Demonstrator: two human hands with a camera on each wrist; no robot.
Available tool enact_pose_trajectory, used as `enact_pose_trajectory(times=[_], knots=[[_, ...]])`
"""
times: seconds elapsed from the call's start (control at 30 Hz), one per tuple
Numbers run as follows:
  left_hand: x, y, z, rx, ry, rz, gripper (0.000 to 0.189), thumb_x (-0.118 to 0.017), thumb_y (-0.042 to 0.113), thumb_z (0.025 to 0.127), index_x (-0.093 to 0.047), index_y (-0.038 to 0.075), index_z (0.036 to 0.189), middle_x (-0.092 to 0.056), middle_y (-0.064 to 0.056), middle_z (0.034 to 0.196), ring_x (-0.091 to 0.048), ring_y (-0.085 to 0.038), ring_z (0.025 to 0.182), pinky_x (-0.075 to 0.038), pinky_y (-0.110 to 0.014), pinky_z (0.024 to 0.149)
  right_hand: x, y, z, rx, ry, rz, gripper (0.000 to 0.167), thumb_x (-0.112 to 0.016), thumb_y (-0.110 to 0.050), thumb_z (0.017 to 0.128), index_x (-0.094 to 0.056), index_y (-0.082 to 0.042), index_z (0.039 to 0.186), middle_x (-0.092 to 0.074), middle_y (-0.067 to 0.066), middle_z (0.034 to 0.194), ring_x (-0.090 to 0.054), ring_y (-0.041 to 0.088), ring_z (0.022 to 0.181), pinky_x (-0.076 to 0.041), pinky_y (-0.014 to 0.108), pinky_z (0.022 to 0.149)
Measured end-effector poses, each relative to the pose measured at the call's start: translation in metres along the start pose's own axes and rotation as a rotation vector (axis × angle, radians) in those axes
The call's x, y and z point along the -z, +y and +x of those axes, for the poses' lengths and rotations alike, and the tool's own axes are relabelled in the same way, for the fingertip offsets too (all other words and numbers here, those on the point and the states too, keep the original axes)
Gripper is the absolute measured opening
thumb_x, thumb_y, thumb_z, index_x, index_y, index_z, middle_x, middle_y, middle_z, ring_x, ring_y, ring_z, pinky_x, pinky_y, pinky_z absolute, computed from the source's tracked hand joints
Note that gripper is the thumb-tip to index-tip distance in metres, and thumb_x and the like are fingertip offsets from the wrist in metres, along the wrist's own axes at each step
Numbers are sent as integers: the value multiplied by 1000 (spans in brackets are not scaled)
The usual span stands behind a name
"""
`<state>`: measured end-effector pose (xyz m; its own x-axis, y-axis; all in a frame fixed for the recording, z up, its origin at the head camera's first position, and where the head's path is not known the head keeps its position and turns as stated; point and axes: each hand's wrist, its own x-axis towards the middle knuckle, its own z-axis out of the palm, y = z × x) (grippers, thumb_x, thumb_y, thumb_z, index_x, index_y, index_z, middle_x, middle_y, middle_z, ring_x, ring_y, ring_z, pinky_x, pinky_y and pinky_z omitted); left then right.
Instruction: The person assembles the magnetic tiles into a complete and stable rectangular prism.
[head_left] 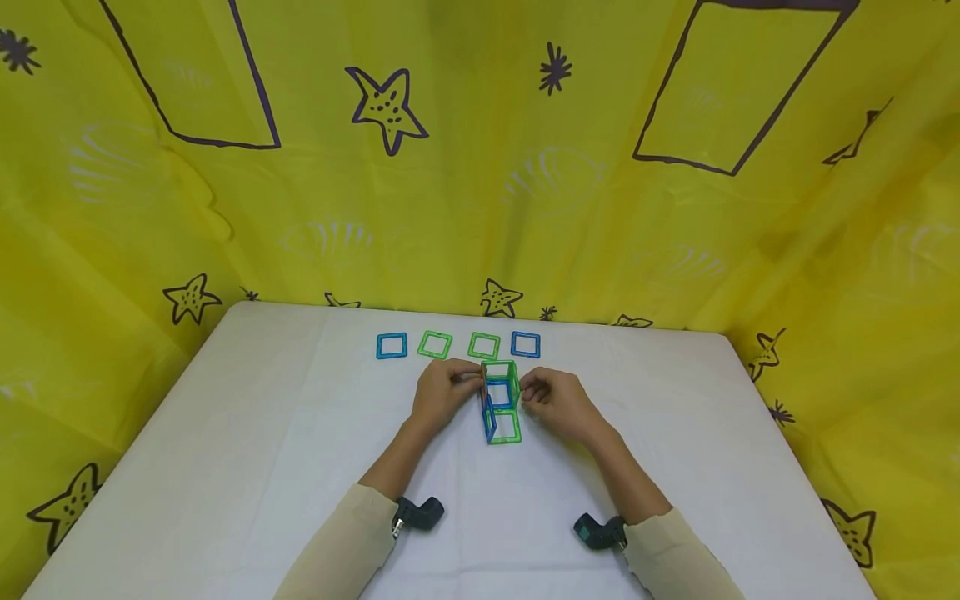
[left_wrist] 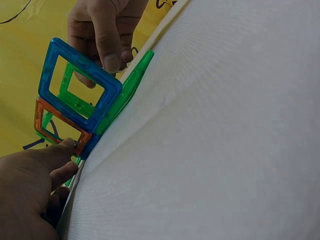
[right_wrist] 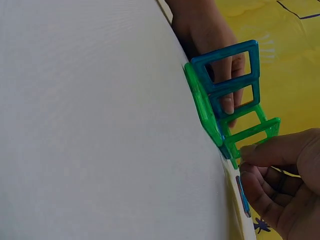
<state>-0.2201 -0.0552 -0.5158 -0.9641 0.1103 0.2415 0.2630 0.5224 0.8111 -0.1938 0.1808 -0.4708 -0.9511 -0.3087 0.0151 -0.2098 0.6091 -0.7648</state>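
Square-framed magnetic tiles are joined into a small structure in the middle of the table. A green tile [head_left: 506, 440] lies flat at its near end, beside a blue tile [head_left: 500, 407]. On the left side stand an upright blue tile [left_wrist: 56, 45] and, farther back, an orange tile [left_wrist: 50, 107]. An upright green tile [right_wrist: 252, 131] forms the far right side. With thumb and fingers, my left hand [head_left: 441, 390] holds the orange tile near its lower edge. My right hand [head_left: 558, 400] pinches the upright green tile by its edge from the right.
Beyond the structure, several loose tiles lie in a row: a blue tile [head_left: 380, 346], two green tiles including one at left [head_left: 425, 343], and another blue tile [head_left: 537, 346]. A white cloth covers the table [head_left: 300, 467]. A yellow patterned curtain [head_left: 450, 208] hangs around its back and sides.
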Motion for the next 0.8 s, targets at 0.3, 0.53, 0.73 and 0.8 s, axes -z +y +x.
enact_pose_trajectory(times=[0.3,0.53,0.73,0.8], knots=[[1,-1,2,-3,-6,1,20,-84,16,91,-83,15,111,-79,4,108,-69,-16,102,-53,-38,87,11,7,6,-31,66,16,13,-73,-1,95,-72,-4,108,-67,4,93,-61,22,86,-53,33,75],[1,0,3,-9,-6,4,19,-83,17,92,-83,17,111,-79,5,108,-67,-15,97,-52,-38,84,16,14,14,-78,107,25,16,-75,-7,96,-72,-3,111,-67,7,95,-60,24,89,-52,34,79],[0,0,-1,17,-9,14,20,-83,18,92,-83,18,111,-78,6,109,-63,-15,95,-50,-37,84,22,20,23,-94,120,13,20,-75,-9,97,-70,-1,115,-65,7,94,-58,24,87,-50,34,77],[-1,0,-1,15,-6,14,20,-84,18,91,-83,18,111,-78,6,109,-63,-15,95,-51,-37,84,24,21,27,-91,129,4,21,-75,-10,97,-70,-1,116,-64,7,93,-58,24,86,-49,34,77]])
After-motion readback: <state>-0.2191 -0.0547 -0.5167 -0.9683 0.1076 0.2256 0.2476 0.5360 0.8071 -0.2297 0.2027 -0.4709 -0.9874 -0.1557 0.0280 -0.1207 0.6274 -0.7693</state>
